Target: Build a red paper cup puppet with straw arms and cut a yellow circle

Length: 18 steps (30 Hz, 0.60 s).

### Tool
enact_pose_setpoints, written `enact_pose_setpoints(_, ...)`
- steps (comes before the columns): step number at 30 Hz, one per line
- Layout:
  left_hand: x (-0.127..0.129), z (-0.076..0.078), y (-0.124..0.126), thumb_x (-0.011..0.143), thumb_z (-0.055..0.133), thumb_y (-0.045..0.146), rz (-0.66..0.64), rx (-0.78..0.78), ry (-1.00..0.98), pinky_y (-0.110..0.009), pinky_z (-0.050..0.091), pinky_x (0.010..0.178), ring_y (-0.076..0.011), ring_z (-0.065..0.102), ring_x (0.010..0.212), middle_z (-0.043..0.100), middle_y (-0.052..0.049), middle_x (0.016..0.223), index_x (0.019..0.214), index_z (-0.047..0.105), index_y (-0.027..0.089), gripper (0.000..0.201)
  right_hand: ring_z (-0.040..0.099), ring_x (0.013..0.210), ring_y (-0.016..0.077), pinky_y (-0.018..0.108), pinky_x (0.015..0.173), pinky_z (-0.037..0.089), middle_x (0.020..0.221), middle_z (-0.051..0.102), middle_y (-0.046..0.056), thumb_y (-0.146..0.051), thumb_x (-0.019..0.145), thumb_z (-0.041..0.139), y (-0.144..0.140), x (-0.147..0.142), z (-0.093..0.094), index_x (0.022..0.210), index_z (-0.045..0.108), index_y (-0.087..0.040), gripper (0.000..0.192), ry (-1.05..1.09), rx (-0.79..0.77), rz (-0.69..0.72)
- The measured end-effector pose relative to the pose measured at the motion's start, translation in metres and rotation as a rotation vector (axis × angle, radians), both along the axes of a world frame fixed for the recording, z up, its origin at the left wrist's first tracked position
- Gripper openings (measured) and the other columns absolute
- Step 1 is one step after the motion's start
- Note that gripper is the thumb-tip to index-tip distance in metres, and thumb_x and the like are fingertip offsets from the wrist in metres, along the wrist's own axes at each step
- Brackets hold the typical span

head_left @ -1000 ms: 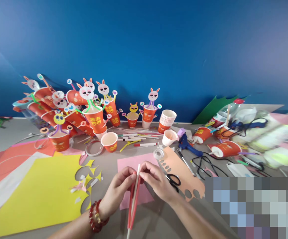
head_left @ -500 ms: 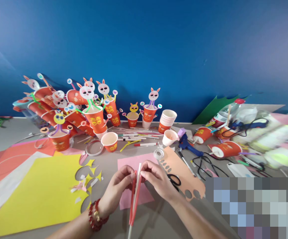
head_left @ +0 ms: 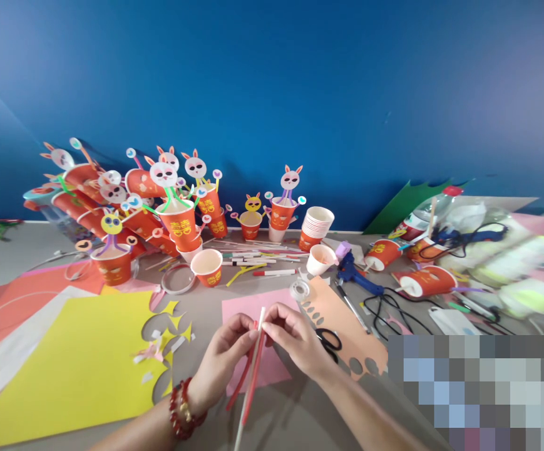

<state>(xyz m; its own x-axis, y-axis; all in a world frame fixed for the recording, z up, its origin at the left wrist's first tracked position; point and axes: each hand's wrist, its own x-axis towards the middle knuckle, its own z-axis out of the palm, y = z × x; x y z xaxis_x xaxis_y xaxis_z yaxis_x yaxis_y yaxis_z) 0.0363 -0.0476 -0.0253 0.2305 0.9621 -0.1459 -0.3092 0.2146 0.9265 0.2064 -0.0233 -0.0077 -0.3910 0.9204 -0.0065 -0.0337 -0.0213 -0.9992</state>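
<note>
Two red strips [head_left: 251, 396], one white stick [head_left: 239, 433] | over pink sheet [head_left: 274, 369] | left hand [head_left: 227, 349]: fingertips pinched on one strip | right hand [head_left: 297, 343]: fingertips pinched at other strip and stick

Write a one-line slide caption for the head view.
Left hand and right hand hold a white stick and red strips over pink paper, before rabbit-topped cups and a blue wall.
</note>
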Motion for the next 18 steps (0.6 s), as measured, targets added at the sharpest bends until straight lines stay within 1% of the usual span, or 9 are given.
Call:
enact_pose_setpoints(3, 0.0004, 0.0001, 0.0001, 0.083, 0.072, 0.039, -0.002, -0.003, 0.006, -0.02, 0.039, 0.059, -0.0096, 0.047, 0.062, 0.06, 0.001, 0.072, 0.08, 0.062, 0.016, 0.025, 0.056, 0.07, 0.0138, 0.026, 0.065, 0.047, 0.076, 0.057, -0.001, -0.043, 0.09, 0.063, -0.0008, -0.0005, 0.0012, 0.083, 0.06, -0.017, 0.027, -0.002, -0.005, 0.001)
enact_pose_setpoints(6, 0.0001, -0.0019, -0.0003, 0.081, 0.074, 0.041, 0.015, -0.023, 0.014, -0.02, 0.038, 0.056, -0.0089, 0.045, 0.058, 0.058, 0.002, 0.068, 0.08, 0.063, 0.016, 0.027, 0.054, 0.067, 0.0128, 0.025, 0.062, 0.044, 0.075, 0.057, -0.001, -0.045, 0.088, 0.066, -0.0012, -0.001, 0.0003, 0.084, 0.06, -0.017, 0.028, -0.028, 0.013, 0.005)
enact_pose_setpoints(9, -0.0004, -0.0044, -0.0002, 0.079, 0.075, 0.042, 0.015, -0.047, -0.003, -0.019, 0.038, 0.056, -0.0082, 0.044, 0.057, 0.055, 0.003, 0.066, 0.08, 0.064, 0.015, 0.029, 0.051, 0.064, 0.0124, 0.024, 0.059, 0.041, 0.072, 0.056, -0.001, -0.046, 0.086, 0.069, -0.0011, -0.002, -0.0022, 0.079, 0.059, -0.018, 0.031, -0.048, 0.051, -0.029)
enact_pose_setpoints(14, -0.0006, -0.0066, 0.0008, 0.078, 0.076, 0.044, 0.012, -0.071, -0.003, -0.02, 0.039, 0.056, -0.0079, 0.044, 0.056, 0.055, 0.003, 0.065, 0.083, 0.067, 0.015, 0.031, 0.053, 0.066, 0.0138, 0.025, 0.061, 0.043, 0.072, 0.058, 0.0, -0.046, 0.084, 0.071, -0.0001, -0.003, -0.0049, 0.077, 0.06, -0.017, 0.032, -0.047, 0.063, -0.063)
enact_pose_setpoints(18, -0.0001, -0.0057, -0.0003, 0.078, 0.075, 0.043, 0.043, -0.034, -0.002, -0.02, 0.04, 0.058, -0.0087, 0.046, 0.059, 0.058, 0.003, 0.068, 0.082, 0.067, 0.015, 0.029, 0.053, 0.065, 0.0138, 0.026, 0.061, 0.043, 0.071, 0.058, 0.0, -0.046, 0.083, 0.072, 0.0001, -0.0031, -0.0041, 0.077, 0.061, -0.017, 0.031, -0.057, 0.062, -0.081)
